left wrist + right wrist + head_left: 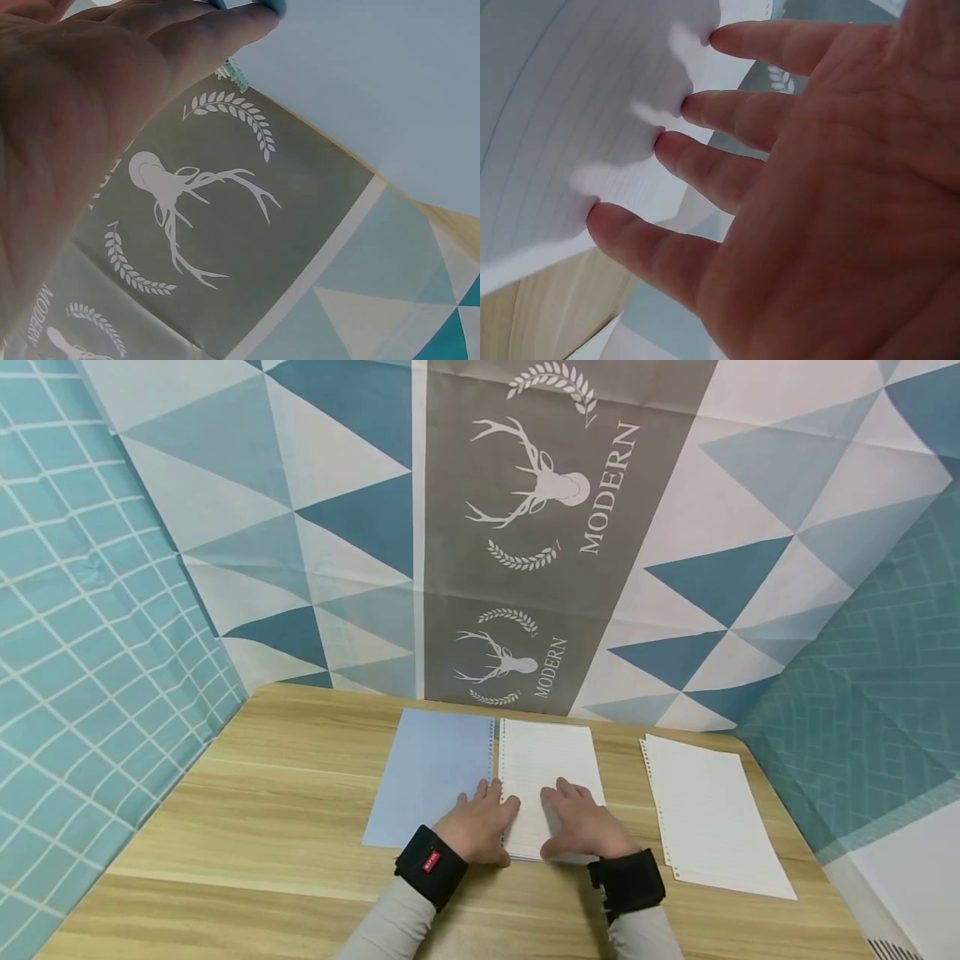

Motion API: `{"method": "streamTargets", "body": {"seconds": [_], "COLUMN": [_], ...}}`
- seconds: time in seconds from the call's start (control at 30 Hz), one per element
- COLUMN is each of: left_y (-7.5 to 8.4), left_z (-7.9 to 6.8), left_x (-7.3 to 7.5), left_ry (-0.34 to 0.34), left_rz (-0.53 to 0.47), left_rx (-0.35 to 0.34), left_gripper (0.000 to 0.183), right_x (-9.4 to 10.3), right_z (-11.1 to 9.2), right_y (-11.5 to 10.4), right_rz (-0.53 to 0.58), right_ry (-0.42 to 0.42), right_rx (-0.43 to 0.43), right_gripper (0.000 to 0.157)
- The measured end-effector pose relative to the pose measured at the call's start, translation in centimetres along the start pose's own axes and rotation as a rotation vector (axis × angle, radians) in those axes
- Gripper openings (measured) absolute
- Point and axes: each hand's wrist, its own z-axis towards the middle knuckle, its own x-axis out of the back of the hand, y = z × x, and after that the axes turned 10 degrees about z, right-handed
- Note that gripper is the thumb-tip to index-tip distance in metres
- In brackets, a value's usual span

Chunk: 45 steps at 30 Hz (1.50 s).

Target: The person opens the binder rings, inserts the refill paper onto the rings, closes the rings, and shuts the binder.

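An open loose-leaf notebook lies on the wooden table, its pale blue cover folded out to the left and its lined white pages on the right. My left hand rests across the ring-hole edge between cover and pages, fingers spread. On the lower part of the pages my right hand rests with spread fingers. In the right wrist view, the fingertips of that hand touch the lined paper. The left wrist view has the left hand with its fingertips at the blue cover.
Loose lined sheets with punched holes lie to the right of the notebook, slightly fanned. The wooden table meets a patterned cloth backdrop behind it. Tiled-pattern cloths hang at the left and right.
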Motion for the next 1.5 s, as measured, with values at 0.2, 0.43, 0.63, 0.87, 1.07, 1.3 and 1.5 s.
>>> {"method": "streamTargets", "body": {"seconds": [0.2, 0.43, 0.63, 0.87, 1.07, 1.3, 1.5], "left_y": [-0.2, -0.5, -0.6, -1.0, -1.0, -1.1, -1.1], "left_z": [0.1, 0.0, -0.1, 0.0, 0.1, 0.0, 0.0], "left_x": [-0.1, 0.2, 0.3, 0.1, 0.1, 0.3, 0.4], "left_ry": [-0.022, -0.068, -0.082, -0.078, -0.087, -0.104, -0.105], "left_rz": [-0.036, -0.073, -0.065, -0.071, -0.078, -0.103, -0.11], "left_rx": [0.001, -0.007, -0.018, -0.017, -0.001, 0.001, 0.004], "left_gripper": [0.062, 0.05, 0.051, 0.057, 0.056, 0.053, 0.052], "right_x": [0.5, 0.5, 0.5, 0.6, 0.7, 0.7, 0.8], "right_z": [0.0, -0.1, 0.0, 0.1, 0.1, 0.3, 0.4], "right_y": [0.9, 1.0, 1.1, 1.4, 1.4, 1.6, 1.7], "right_rz": [0.027, 0.027, 0.047, 0.064, 0.098, 0.093, 0.055], "right_ry": [0.001, 0.007, 0.002, 0.001, 0.003, 0.003, 0.025], "right_rx": [0.013, -0.023, -0.023, -0.014, 0.003, -0.001, 0.008], "right_gripper": [0.089, 0.088, 0.088, 0.086, 0.086, 0.084, 0.08]}}
